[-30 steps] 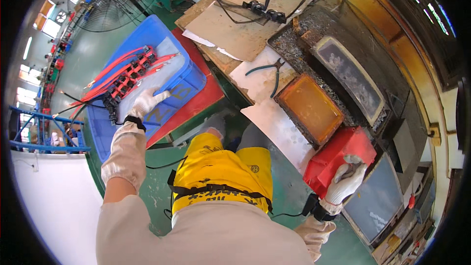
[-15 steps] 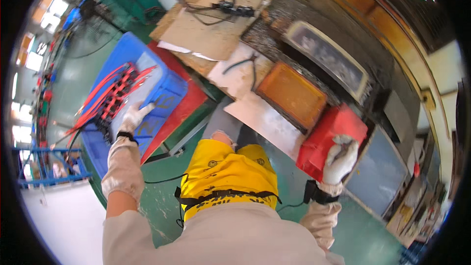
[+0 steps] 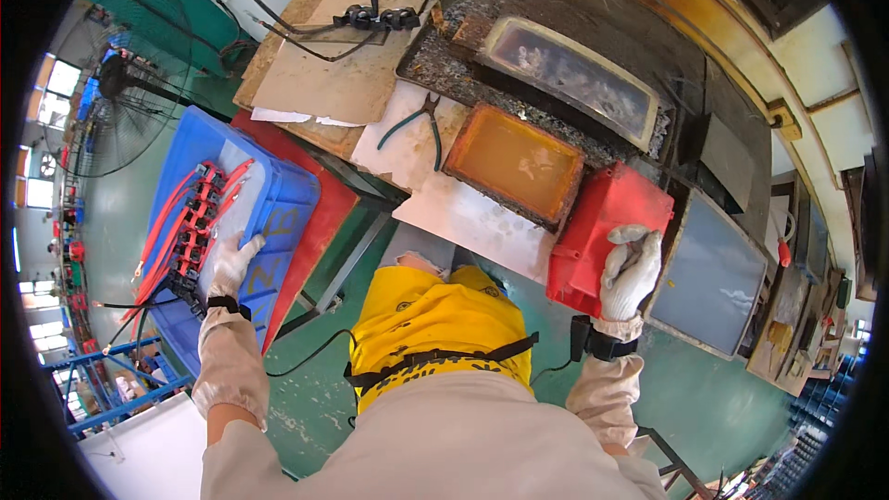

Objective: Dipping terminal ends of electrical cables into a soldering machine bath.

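Observation:
My left hand [image 3: 233, 264], in a pale glove, is at the near side of a blue bin [image 3: 289, 213], its thumb apart from the fingers. Beside it lies a row of black connector blocks with red cables [image 3: 196, 222], resting in the bin. The far fingers are partly hidden, and I see no firm grip on the cables. Over a red plastic box [image 3: 602, 227] at the right, my right hand [image 3: 632, 278] is loosely curled in a white glove. Nothing shows between its thumb and fingers; whether it touches the box is unclear.
Green-handled pliers [image 3: 428, 116] lie on paper left of an orange-brown liquid tray [image 3: 519, 165]. Behind it is a rectangular pot [image 3: 574, 74] with a pale rim. Black cable clamps [image 3: 375, 18] sit on cardboard. A grey panel [image 3: 708, 268] is right; a fan [image 3: 116, 79] stands far left.
My view has shifted, bringing the fan and bench into clearer sight. Both hands stay close to the same places, the left by the blue bin and the right at the red box.

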Demonstrator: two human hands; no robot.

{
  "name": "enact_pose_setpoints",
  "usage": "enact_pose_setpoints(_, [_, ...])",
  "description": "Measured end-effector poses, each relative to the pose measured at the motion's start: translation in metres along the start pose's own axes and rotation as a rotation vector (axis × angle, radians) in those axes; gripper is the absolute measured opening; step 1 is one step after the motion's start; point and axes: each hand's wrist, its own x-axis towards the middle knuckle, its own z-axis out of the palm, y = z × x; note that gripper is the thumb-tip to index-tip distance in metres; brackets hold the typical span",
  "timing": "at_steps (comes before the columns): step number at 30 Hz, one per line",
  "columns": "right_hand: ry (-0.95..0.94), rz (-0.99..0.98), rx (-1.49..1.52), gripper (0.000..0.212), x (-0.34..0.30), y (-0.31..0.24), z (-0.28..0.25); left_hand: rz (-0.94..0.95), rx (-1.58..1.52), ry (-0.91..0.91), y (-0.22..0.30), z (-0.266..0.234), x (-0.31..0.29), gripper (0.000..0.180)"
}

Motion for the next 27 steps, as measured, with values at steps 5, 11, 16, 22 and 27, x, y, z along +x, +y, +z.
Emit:
enact_pose_setpoints(5, [0.023,-0.030,-0.025,0.044,0.002,0.002,0.001,0.068,-0.017,0.097,-0.027,0.007,0.013,0.064])
enact_pose_setpoints(11, [0.046,-0.039,-0.053,0.045,0.002,0.004,0.007,0.004,-0.083,-0.030,-0.005,-0.006,-0.002,0.068])
enact_pose_setpoints(16, [0.074,-0.076,-0.078,0.044,-0.001,0.004,0.007,0.060,-0.075,-0.137,-0.004,-0.012,0.001,0.058])
enact_pose_setpoints(22, [0.024,-0.086,-0.019,0.033,-0.003,0.001,0.006,0.052,-0.136,-0.145,-0.019,-0.003,0.009,0.054])
enact_pose_setpoints(27, [0.013,-0.057,0.042,0.035,0.004,0.008,0.000,0.207,-0.108,-0.108,-0.026,-0.005,0.002,0.058])
